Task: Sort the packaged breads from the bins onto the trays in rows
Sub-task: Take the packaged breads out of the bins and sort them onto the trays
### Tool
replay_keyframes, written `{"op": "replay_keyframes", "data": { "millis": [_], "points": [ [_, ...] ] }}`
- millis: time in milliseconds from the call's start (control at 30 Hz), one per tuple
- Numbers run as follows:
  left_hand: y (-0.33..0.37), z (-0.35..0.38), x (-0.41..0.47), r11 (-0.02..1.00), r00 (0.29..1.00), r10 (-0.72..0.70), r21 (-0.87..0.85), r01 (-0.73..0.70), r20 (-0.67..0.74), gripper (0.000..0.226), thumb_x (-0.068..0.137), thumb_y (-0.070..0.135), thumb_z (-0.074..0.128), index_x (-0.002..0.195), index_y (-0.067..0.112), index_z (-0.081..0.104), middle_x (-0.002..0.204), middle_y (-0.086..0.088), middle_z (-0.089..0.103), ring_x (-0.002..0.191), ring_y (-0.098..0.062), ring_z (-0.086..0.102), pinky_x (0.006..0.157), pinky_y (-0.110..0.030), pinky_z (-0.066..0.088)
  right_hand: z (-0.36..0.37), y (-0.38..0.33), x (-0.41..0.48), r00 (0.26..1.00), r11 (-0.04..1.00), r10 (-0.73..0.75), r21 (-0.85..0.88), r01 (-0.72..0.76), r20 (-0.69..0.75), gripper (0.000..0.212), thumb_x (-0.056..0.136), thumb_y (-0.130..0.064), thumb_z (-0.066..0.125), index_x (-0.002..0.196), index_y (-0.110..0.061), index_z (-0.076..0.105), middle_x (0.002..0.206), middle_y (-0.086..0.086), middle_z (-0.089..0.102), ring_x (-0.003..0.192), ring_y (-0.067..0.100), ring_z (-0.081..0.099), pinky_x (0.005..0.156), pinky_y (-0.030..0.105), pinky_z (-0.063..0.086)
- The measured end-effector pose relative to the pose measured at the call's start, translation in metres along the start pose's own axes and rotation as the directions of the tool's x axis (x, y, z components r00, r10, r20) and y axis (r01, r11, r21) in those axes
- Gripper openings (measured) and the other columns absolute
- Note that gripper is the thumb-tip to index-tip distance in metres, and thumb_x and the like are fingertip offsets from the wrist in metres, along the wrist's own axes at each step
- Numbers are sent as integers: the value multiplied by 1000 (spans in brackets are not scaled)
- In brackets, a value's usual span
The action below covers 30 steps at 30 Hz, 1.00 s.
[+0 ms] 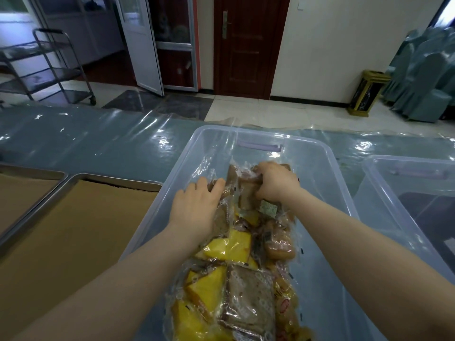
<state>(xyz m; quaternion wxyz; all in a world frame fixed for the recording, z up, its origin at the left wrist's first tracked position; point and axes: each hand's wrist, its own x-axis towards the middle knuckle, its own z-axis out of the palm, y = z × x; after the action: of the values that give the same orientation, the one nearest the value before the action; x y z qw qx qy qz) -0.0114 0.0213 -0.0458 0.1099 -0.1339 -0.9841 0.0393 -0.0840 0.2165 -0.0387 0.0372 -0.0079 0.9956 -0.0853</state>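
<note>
A clear plastic bin [317, 168] in front of me holds several packaged breads: yellow cake slices [229, 244], brown slices [248, 296] and golden rolls [280, 244]. Both hands are inside the bin at the far end of the pile. My right hand [275, 183] is closed around a brown packaged bread [247, 194]. My left hand [197, 205] rests on another brown packaged bread [221, 217], fingers curled over its top edge. To the left lies a metal tray [81, 178] lined with brown paper, with no bread on it.
A second paper-lined tray [29, 171] sits at the far left. Another clear bin [403, 178] stands on the right. Plastic film covers the blue-grey table [98, 141]. Beyond are a metal cart [49, 67], a brown door [246, 45], a waste bin [366, 92] and covered chairs [423, 70].
</note>
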Motion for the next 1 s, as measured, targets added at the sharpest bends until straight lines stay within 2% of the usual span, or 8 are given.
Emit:
{"op": "replay_keyframes", "data": {
  "millis": [33,100,300,433,667,867,933,1000],
  "points": [
    [-3,-4,1,1000,1000,-7,-11,6,-24,78,73,14,67,133,24,18,108,-7,43,85,-20,42,62,-31,28,-5,-4,-3,1000,999,-17,47,18,-9,30,73,-19,67,96,-23,49,99,4,58,81,18,54,59,31,43],
    [-8,-14,3,999,997,-13,-43,10,-73,80,73,14,68,134,26,17,108,-6,43,86,-22,44,63,-31,29,-16,-10,-9,998,995,-29,94,34,-56,24,74,-15,64,92,-21,48,78,-2,53,66,13,47,48,27,35],
    [-29,-55,0,983,943,-6,-174,-54,-331,81,74,24,75,135,31,22,107,-6,45,91,-25,50,68,-32,34,-54,-15,-41,951,947,6,308,94,-310,31,75,-25,69,91,-27,44,74,-7,56,68,17,56,50,31,43],
    [-59,-81,-20,914,882,-127,-398,-74,-454,85,73,27,77,137,36,22,113,-7,46,98,-28,51,77,-42,47,-81,-37,-71,873,879,26,427,212,-487,36,72,-32,77,91,-30,45,75,-16,56,68,2,54,50,23,37],
    [-144,-99,-83,803,792,-302,-589,-88,-530,87,72,25,77,137,44,23,126,1,44,109,-20,49,80,-35,36,-87,-151,-113,789,795,-38,460,396,-614,37,72,-27,79,88,-29,46,73,-18,53,69,-19,49,50,6,35],
    [-265,-59,-154,498,766,-575,-866,51,-286,84,71,21,79,129,58,29,127,19,45,114,-8,49,92,-36,43,-51,-283,-130,843,762,-189,467,450,-504,38,68,-32,79,85,-36,46,74,-18,58,70,-4,57,53,14,42],
    [-298,-39,-173,460,776,-595,-880,115,-210,84,71,21,79,128,58,30,127,21,49,112,-8,52,90,-37,46,-27,-323,-128,864,808,-245,400,432,-440,40,68,-36,78,87,-35,43,74,-17,57,68,3,56,57,28,46],
    [-322,-18,-191,446,789,-598,-877,178,-144,85,70,22,80,127,60,29,122,24,51,109,-8,54,88,-39,47,0,-354,-123,889,842,-251,365,396,-384,41,68,-39,76,88,-35,40,73,-17,56,68,10,56,57,31,46]
  ]
}}
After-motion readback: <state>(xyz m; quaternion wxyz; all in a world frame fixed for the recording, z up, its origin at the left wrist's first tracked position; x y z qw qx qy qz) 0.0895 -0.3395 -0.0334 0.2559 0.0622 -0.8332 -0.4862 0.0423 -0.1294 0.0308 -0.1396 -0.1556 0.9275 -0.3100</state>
